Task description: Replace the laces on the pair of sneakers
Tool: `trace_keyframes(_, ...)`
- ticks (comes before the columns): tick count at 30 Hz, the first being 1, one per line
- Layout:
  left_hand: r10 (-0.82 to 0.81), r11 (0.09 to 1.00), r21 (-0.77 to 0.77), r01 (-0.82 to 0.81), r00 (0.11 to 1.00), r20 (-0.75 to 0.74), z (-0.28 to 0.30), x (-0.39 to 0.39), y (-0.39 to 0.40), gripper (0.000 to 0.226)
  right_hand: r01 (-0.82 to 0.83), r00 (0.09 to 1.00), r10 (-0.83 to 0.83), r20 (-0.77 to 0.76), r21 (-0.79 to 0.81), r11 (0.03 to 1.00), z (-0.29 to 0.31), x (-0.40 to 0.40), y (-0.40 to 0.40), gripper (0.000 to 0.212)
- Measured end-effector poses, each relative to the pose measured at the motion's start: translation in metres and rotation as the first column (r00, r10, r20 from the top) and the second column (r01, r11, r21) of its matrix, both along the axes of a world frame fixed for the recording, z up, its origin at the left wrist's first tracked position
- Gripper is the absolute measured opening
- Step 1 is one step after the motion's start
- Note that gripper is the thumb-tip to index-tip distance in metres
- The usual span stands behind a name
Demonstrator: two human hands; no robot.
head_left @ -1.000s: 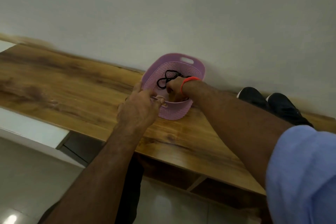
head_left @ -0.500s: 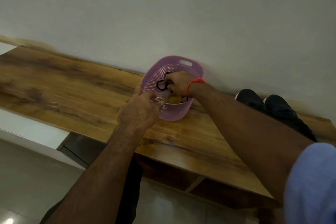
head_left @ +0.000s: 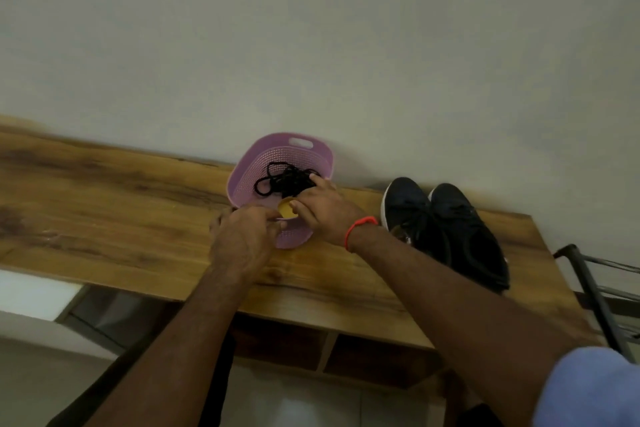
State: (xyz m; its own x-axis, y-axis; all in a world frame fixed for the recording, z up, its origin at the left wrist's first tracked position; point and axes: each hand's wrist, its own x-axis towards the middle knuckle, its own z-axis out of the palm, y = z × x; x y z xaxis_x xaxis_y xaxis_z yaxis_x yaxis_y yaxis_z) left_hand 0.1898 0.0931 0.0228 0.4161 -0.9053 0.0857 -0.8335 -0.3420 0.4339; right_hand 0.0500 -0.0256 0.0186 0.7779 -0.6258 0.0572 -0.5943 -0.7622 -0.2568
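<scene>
From the head view, a lilac perforated basket [head_left: 313,156] was seen on the wooden bench [head_left: 121,218] against the wall. Black laces [head_left: 285,181] lay tangled inside it. The basket's near rim was pinched by the left hand [head_left: 242,239]. The laces were touched by the right hand [head_left: 323,211], fingers curled; its grip could not be judged. Black sneakers [head_left: 446,229] stood right of the basket.

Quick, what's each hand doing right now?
Left hand: grips the near rim of the purple basket.
Right hand: holds a small yellow thing in the basket.
</scene>
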Motion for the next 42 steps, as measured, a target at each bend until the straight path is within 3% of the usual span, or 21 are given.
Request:
trace_keyframes(3,0.037,0.999,-0.024,-0.036,0.999,0.031,0.001,-0.010,-0.001,0.025,0.017,1.000,-0.019,0.017,0.091,0.996,0.003,-0.008,0.003,0.041)
trace_keyframes(7,0.016,1.000,0.008,-0.016,0.999,0.029,0.004,-0.011,-0.003,0.028,0.033,0.971,-0.083,0.226,0.215,0.976,0.023,-0.038,0.016,0.041)
trace_keyframes(10,0.004,0.998,0.056,-0.008,0.998,0.061,0.004,-0.019,0.000,0.050,0.099,0.950,-0.136,0.280,0.144,0.985,0.035,-0.092,0.027,0.039)
trace_keyframes(14,-0.122,0.990,-0.054,0.131,0.982,0.142,0.006,-0.058,0.007,0.071,0.408,0.859,-0.396,0.325,0.032,0.912,0.033,-0.185,0.037,0.039)
trace_keyframes(16,-0.284,0.953,-0.070,0.293,0.951,0.122,0.001,-0.092,0.008,0.072,0.566,0.790,-0.562,0.244,0.060,0.822,0.023,-0.221,0.043,0.047)
trace_keyframes(18,-0.443,0.896,-0.023,0.444,0.895,0.043,-0.008,-0.128,0.005,0.070,0.655,0.744,-0.666,0.050,0.136,0.743,0.009,-0.243,0.046,0.062)
trace_keyframes(20,-0.539,0.841,0.047,0.538,0.842,0.004,-0.019,-0.156,0.000,0.071,0.676,0.729,-0.678,-0.089,0.248,0.694,-0.004,-0.252,0.047,0.071)
trace_keyframes(22,-0.573,0.815,0.116,0.568,0.820,0.008,-0.031,-0.173,-0.006,0.071,0.667,0.739,-0.662,-0.126,0.272,0.693,-0.014,-0.254,0.046,0.071)
trace_keyframes(29,-0.527,0.847,0.096,0.523,0.849,0.033,-0.050,-0.188,-0.028,0.054,0.653,0.754,-0.649,-0.101,0.221,0.724,-0.017,-0.256,0.042,0.064)
trace_keyframes(36,-0.545,0.830,0.165,0.532,0.838,0.041,-0.045,-0.189,-0.030,0.059,0.636,0.769,-0.630,-0.108,0.220,0.739,-0.017,-0.257,0.044,0.063)
trace_keyframes(39,-0.544,0.834,0.112,0.540,0.839,0.011,-0.035,-0.187,-0.023,0.068,0.652,0.753,-0.653,-0.079,0.227,0.724,-0.013,-0.261,0.048,0.058)
trace_keyframes(42,-0.511,0.859,0.016,0.511,0.857,0.071,-0.024,-0.185,-0.015,0.071,0.671,0.740,-0.673,-0.009,0.095,0.736,-0.005,-0.255,0.056,0.056)
